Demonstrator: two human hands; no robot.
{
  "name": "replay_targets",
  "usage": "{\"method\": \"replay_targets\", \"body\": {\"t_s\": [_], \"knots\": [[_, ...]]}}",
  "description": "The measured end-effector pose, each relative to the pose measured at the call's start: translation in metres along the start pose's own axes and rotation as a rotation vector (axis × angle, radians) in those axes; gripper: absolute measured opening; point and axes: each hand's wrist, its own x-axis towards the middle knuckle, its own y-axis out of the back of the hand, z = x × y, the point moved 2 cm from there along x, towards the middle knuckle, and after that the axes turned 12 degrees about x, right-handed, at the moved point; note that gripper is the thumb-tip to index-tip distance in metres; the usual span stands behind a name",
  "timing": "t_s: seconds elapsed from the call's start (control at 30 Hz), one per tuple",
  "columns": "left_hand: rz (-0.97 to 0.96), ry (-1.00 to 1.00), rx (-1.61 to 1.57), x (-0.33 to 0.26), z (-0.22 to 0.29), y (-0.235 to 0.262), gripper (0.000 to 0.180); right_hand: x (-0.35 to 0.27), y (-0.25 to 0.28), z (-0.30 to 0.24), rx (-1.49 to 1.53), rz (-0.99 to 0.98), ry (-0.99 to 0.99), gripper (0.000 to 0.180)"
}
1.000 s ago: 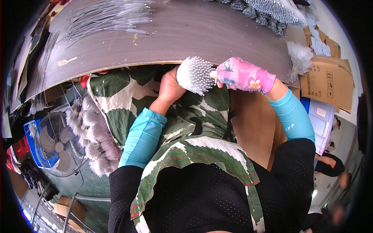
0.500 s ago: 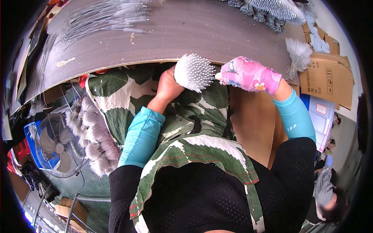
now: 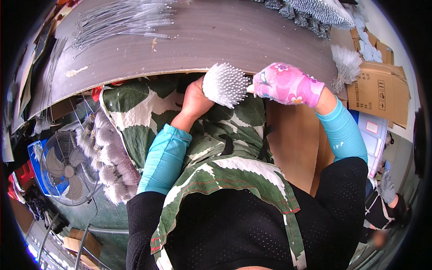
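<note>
My bare left hand (image 3: 196, 98) is closed round a bundle of thin wire brushes (image 3: 224, 85), held just off the table's near edge above my lap. Many white tips fan out from the bundle toward the right. My right hand (image 3: 288, 85), in a pink floral glove with bare fingertips, is pinched at the right side of those tips. Whatever its fingertips may hold is too small to make out. The lower part of the bundle is hidden behind my left hand and the tips.
On the brown table (image 3: 202, 40) lie loose wire brushes (image 3: 121, 22), with bundled ones (image 3: 315, 15) at the far right. A white-tipped bundle (image 3: 345, 65) lies at the right edge near a cardboard box (image 3: 380, 90). A fan (image 3: 68, 170) and more brushes (image 3: 112, 153) are left; a co-worker (image 3: 382, 209) is lower right.
My right hand's fingertips have shifted slightly left and turned a little at the tips. The left hand and its bundle stay almost still. The co-worker at lower right has changed posture.
</note>
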Motion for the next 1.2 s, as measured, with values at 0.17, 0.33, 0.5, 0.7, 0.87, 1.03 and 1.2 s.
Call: {"method": "replay_targets", "body": {"t_s": [0.17,0.33,0.5,0.7,0.87,1.03,1.2], "knots": [[0.002,0.004,0.000,0.000,0.001,0.000,0.037,0.002,0.001,-0.007,-0.086,-0.001,-0.020,0.028],[0.011,-0.007,-0.018,0.000,0.002,0.000,0.037,0.005,-0.001,-0.009,-0.100,0.017,0.025,0.029],[0.031,-0.006,-0.005,0.000,-0.003,-0.002,0.037,0.001,0.003,-0.011,-0.076,-0.008,0.017,0.033],[0.058,0.012,0.041,-0.001,-0.002,-0.004,0.037,-0.003,-0.002,-0.007,0.419,-0.132,-0.247,0.039],[0.071,-0.009,0.003,-0.001,-0.003,-0.004,0.036,0.002,-0.008,-0.002,0.454,-0.118,-0.250,0.042],[0.084,-0.009,0.007,-0.001,-0.004,-0.004,0.033,0.007,-0.010,-0.004,0.456,-0.129,-0.268,0.036],[0.095,-0.038,0.020,0.000,-0.006,-0.004,0.032,0.005,-0.008,-0.008,0.452,-0.115,-0.211,0.038]]}}
